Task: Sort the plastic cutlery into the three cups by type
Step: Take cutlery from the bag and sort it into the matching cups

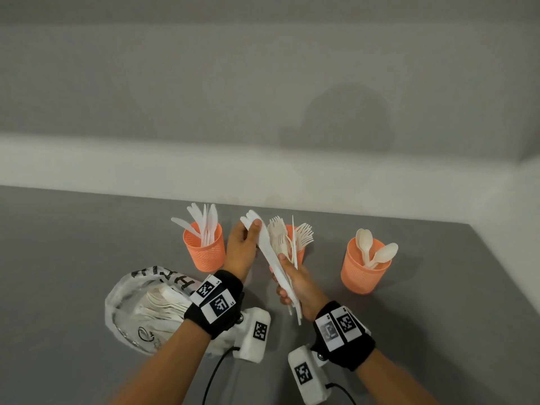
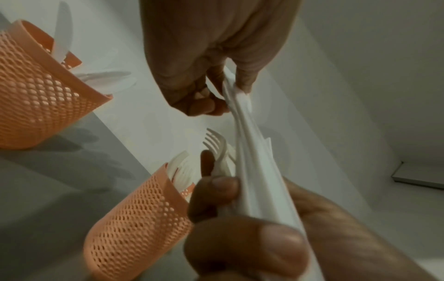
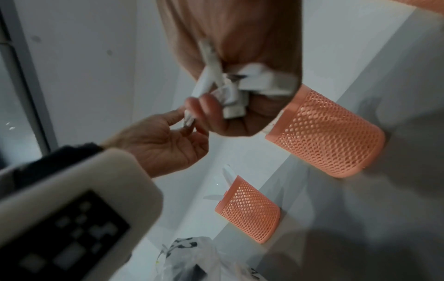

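Note:
Three orange mesh cups stand in a row: the left cup holds white knives, the middle cup, half hidden behind my hands, holds forks, and the right cup holds spoons. My right hand grips a bundle of cutlery by the handles, white knives and cream forks fanned upward in front of the middle cup. My left hand pinches the blade ends of the knives in that bundle. In the right wrist view the handle ends stick out below my right fist.
A crumpled plastic bag with more cutlery in it lies at the near left, under my left forearm. The grey table ends at a pale wall behind the cups and drops off at the right edge.

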Action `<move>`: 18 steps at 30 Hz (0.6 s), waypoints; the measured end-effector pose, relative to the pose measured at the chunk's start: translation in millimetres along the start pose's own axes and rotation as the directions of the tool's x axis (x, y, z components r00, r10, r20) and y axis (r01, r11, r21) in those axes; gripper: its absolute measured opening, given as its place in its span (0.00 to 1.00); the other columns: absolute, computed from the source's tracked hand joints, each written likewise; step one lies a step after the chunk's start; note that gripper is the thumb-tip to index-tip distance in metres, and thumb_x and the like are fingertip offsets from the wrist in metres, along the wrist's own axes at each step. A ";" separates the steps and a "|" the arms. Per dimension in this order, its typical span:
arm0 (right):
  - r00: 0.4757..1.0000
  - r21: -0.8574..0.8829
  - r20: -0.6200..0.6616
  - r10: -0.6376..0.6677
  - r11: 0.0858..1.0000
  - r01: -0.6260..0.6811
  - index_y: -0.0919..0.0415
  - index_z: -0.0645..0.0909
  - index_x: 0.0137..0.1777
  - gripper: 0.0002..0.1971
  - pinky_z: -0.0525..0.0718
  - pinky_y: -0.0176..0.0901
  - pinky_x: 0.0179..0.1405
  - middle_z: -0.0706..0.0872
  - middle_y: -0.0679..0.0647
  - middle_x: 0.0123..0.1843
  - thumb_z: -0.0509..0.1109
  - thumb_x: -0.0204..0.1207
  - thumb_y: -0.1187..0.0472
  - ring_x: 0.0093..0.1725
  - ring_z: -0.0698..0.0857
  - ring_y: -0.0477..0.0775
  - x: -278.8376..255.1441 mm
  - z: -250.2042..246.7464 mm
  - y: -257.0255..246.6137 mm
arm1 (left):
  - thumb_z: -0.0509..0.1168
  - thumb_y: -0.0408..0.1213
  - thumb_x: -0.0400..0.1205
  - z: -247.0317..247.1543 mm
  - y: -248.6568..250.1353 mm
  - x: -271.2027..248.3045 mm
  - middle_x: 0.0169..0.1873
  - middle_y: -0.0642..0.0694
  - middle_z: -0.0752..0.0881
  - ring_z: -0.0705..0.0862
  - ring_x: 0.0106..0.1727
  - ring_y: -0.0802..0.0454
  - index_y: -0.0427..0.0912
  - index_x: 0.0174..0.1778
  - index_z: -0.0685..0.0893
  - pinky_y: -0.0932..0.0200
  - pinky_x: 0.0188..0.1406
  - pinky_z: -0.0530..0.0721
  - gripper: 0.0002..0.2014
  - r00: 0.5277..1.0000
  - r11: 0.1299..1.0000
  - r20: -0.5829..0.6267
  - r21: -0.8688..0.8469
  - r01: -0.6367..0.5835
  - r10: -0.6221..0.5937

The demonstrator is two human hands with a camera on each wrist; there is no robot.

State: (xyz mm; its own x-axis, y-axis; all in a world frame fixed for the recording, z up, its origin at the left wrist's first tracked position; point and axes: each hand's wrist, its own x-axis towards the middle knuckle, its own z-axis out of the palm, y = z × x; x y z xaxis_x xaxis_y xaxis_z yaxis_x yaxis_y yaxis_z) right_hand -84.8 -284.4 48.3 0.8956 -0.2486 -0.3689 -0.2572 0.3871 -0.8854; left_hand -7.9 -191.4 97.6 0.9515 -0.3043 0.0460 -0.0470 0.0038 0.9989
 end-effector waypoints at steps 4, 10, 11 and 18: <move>0.986 -0.097 -0.112 -0.127 0.988 0.116 0.63 0.72 0.67 0.24 0.66 0.31 0.12 0.74 0.55 0.31 0.60 0.81 0.45 0.14 0.70 0.43 2.4 4.1 5.2 | 0.54 0.39 0.86 10.5 -2.5 -7.6 0.30 0.46 0.78 0.78 0.21 0.66 0.39 0.43 0.72 0.74 0.20 0.74 0.09 1.000 1.000 -0.001 -0.015 0.014 -0.014; 0.979 -0.148 -0.069 -0.191 0.973 0.179 0.60 0.75 0.58 0.15 0.67 0.32 0.12 0.72 0.53 0.28 0.59 0.82 0.49 0.15 0.71 0.42 -0.9 8.6 -0.6 | 0.52 0.37 0.87 4.5 6.1 -9.0 0.27 0.47 0.80 0.82 0.26 0.56 0.42 0.38 0.73 0.63 0.30 0.82 0.11 0.984 0.967 0.097 -0.193 0.167 -0.151; 0.979 -0.148 -0.064 -0.194 0.972 0.183 0.61 0.76 0.58 0.15 0.70 0.33 0.13 0.74 0.53 0.28 0.59 0.83 0.50 0.17 0.73 0.42 0.8 8.9 -1.1 | 0.52 0.36 0.86 0.7 11.1 -5.6 0.24 0.48 0.77 0.79 0.24 0.54 0.41 0.37 0.71 0.61 0.30 0.81 0.12 0.974 0.934 0.089 -0.277 0.226 -0.209; 0.995 -0.211 -0.035 -0.095 0.974 0.086 0.62 0.74 0.52 0.10 0.63 0.31 0.12 0.70 0.51 0.26 0.58 0.84 0.56 0.13 0.65 0.40 4.3 8.5 -2.5 | 0.63 0.43 0.81 -64.9 60.4 62.0 0.09 0.54 0.67 0.66 0.12 0.57 0.44 0.22 0.66 0.69 0.16 0.67 0.21 0.900 0.969 -0.436 -0.215 -0.119 0.014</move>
State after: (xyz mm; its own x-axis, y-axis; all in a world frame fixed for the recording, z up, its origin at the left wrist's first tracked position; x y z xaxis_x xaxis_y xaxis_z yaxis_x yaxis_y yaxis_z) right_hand -77.2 -278.9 51.4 0.9026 -0.3156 -0.2928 -0.2504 0.1685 -0.9534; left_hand 68.0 -148.1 161.5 0.9880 0.1419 0.0602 -0.0939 0.2447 0.9650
